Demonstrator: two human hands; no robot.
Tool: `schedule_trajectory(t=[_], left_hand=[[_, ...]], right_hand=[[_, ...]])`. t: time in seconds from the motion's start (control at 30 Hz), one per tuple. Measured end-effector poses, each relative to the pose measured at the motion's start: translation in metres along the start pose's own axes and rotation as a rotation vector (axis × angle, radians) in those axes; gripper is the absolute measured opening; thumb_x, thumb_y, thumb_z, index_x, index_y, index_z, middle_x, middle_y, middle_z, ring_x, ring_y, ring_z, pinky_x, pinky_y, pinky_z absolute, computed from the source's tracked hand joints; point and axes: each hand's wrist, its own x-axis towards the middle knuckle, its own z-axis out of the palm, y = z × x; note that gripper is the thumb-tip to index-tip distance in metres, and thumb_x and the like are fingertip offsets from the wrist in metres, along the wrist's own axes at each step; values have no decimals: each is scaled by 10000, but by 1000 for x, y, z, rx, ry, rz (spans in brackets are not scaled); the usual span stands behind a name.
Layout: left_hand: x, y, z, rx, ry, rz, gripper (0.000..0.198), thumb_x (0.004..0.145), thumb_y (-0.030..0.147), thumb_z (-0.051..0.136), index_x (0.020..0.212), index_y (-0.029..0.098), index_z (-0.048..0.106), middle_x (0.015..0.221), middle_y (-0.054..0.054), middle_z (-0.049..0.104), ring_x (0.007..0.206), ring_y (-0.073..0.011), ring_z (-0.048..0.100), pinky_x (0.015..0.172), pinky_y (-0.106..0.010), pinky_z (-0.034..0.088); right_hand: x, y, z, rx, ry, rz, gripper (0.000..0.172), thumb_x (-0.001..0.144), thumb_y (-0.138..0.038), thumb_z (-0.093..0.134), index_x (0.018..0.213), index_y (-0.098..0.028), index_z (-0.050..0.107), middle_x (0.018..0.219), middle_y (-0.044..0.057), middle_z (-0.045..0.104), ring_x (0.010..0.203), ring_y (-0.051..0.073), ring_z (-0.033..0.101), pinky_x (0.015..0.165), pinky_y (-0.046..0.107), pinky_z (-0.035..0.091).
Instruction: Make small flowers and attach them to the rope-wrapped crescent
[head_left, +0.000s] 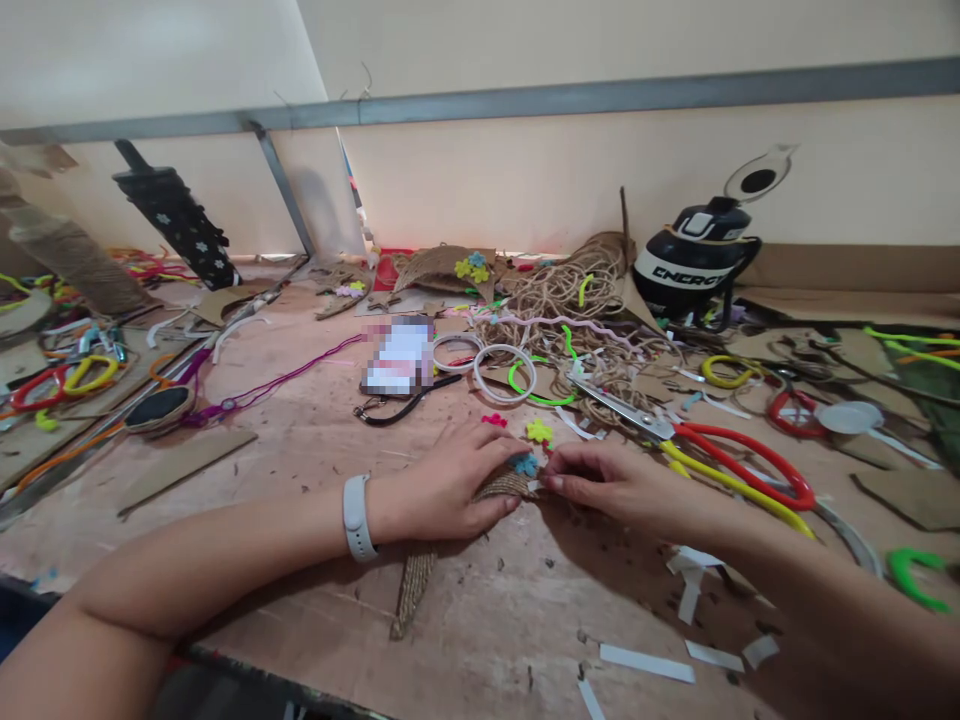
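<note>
My left hand (450,485), with a white band on the wrist, lies curled over a jute-wrapped strip (417,580) that stretches toward me on the table (315,450). Its fingers press the strip's far end. My right hand (611,480) meets it from the right, fingertips pinched at that same end, beside a small blue flower piece (525,464). A yellow-green flower piece (538,431) and a pink one (493,420) lie just beyond the hands.
Red-and-yellow scissors (720,465) lie right of my right hand. Behind are white and green rings (504,372), a jute twine heap (577,290), a black-and-white bottle (694,265), a phone (399,355), cardboard pieces, and white paper scraps (645,660) near the front.
</note>
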Motion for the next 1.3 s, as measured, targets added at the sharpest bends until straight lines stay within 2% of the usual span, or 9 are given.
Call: schedule_trajectory(t=[0.1,0.27,0.4,0.53,0.7,0.9,1.1,1.3], left_hand=[[-1,-1,2,20,30,28,398,860,309,553,1238,189,531,1259,-148,547,1191,-296,462,1013,-470,367],[-2,-4,4,135,42,149,299,891,275,497,1166,192,581,1268,-133,544,1175,-281,472,1021,-465,334],[-2,-6,7,145,43,185,284,902,252,482,1155,188,594,1252,-121,555,1135,-257,495,1003,-421,368],[-2,-7,9,195,57,209,260,912,247,478,1127,200,615,1240,-103,561,1123,-250,495,1006,-435,366],[-2,-5,8,237,45,217,270,906,245,492,1144,214,614,1242,-93,558,1136,-250,481,1032,-454,342],[-2,-2,4,317,21,227,273,920,266,467,1144,221,616,1250,-88,554,1112,-259,484,1008,-458,362],[-3,2,0,444,-36,251,314,948,296,415,1210,220,571,1262,-103,544,1135,-281,481,1033,-511,325],[-3,2,0,456,-47,263,332,935,292,437,1242,215,539,1251,-109,541,1145,-292,482,1041,-515,321]], right_hand=[[0,1,1,28,0,44,306,829,-479,512,738,-191,563,605,-31,493,523,111,423,460,219,323],[-1,2,3,-22,54,23,283,830,-444,505,731,-187,569,630,-18,522,568,129,482,506,233,370],[-1,2,3,-48,53,29,269,839,-420,481,728,-188,559,632,-11,531,577,137,495,518,241,377],[0,4,3,-94,54,23,252,851,-397,479,725,-189,546,631,-16,522,577,132,470,519,239,359],[1,6,4,-120,46,1,224,862,-356,455,731,-190,530,638,-19,502,599,137,460,540,249,359],[2,1,8,-304,135,-11,207,857,-297,443,701,-196,532,656,0,537,624,152,478,565,262,350],[-5,-2,15,-463,234,1,197,863,-314,462,755,-202,583,711,24,613,641,164,522,589,274,349],[-9,-4,13,-353,228,38,217,848,-358,496,744,-198,599,668,13,610,602,153,528,542,256,353]])
